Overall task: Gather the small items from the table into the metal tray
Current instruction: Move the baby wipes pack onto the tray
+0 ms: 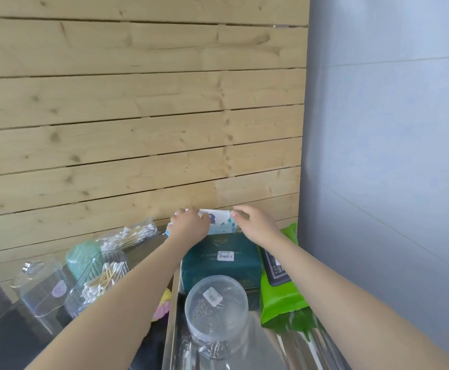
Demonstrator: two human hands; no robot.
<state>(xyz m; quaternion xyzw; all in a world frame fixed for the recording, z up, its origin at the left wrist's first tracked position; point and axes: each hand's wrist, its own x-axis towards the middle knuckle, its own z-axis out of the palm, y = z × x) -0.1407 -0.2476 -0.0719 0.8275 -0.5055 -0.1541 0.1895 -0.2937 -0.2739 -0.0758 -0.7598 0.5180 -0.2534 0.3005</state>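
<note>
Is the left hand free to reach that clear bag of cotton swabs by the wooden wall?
Probably not yet: the left hand is gripping the white-and-blue packet; the bag of cotton swabs itself lies unobstructed.

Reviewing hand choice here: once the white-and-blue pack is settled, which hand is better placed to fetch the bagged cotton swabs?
Left, probably. The left hand sits on the pack's left end, nearest the bagged cotton swabs lying left of the metal tray. The right hand would have to cross over.

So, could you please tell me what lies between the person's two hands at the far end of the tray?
In the head view, a white-and-blue packet spans between the left hand and right hand.
</note>
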